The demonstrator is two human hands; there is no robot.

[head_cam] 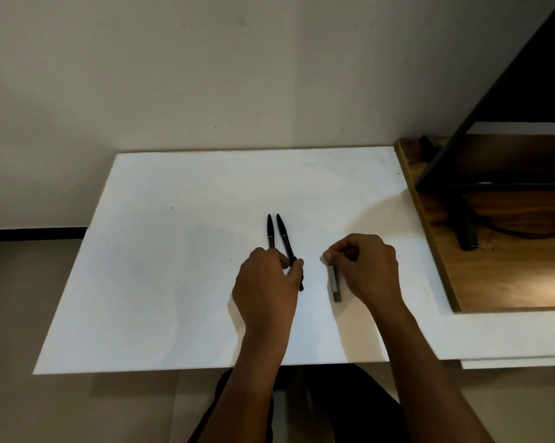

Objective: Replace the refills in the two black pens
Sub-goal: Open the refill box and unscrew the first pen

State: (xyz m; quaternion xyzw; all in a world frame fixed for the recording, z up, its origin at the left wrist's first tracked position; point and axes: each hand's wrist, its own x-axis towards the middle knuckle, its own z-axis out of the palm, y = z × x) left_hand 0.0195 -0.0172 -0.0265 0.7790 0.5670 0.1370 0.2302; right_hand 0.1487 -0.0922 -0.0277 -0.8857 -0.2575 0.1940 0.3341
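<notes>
Left hand [268,276] pinches the nearer black pen [288,247], right hand [364,266] curls on a grey refill pack [333,283]; the loose second pen [270,231] may roll across the worktop [173,251] if nudged.

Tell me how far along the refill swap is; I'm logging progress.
Nothing looks done: both black pens lie closed on the white board. In hand: the left hand pinches the right-hand pen, and the right hand touches the grey refill pack. Left: opening both pens and swapping refills.
</notes>
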